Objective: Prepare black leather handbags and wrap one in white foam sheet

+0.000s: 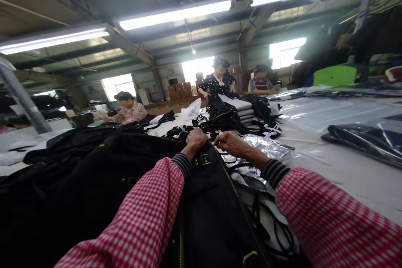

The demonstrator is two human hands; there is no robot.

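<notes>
Apparently clamped the left hand (197, 137) on the far end of the black cloth (213, 201) at the counter (314, 161), perhaps to steady its brass zipper (233, 186) for the right hand (216, 143), curled just beside, grip too unclear to tell.

The garment (216, 209) was plain black, its zip (181, 238) gold-toned. The sleeves (147, 201) bore a pinkish-red and white check, their cuffs (182, 164) dark with grey stripes. A co-worker's top (216, 84) was black with white dots, the surface (317, 160) white, the foil (266, 146) silver, a panel (334, 76) bright green.
</notes>
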